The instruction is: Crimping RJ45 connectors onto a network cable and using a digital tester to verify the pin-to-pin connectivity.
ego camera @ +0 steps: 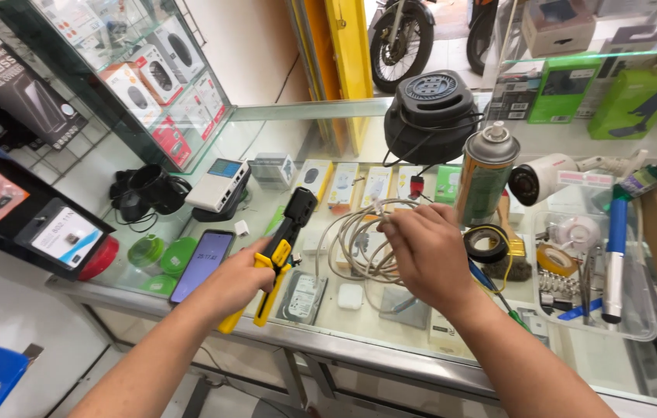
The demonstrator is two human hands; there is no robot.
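Person's body, head view — two forearms, both bare to the frame's lower edge, no sleeves in view. Left hand and right hand — ungloved; no rings, watch or wristbands visible.

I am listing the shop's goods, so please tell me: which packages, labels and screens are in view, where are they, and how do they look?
Smartphone: flat on the glass counter beside the left hand, screen lit bluish.
Green boxes: upper right shelf, rectangular.
Red-and-white boxes: glass cabinet at upper left, pictures of round devices.
Small white packages: in a row under the counter glass.
Spray can: upright at the middle, greenish label.
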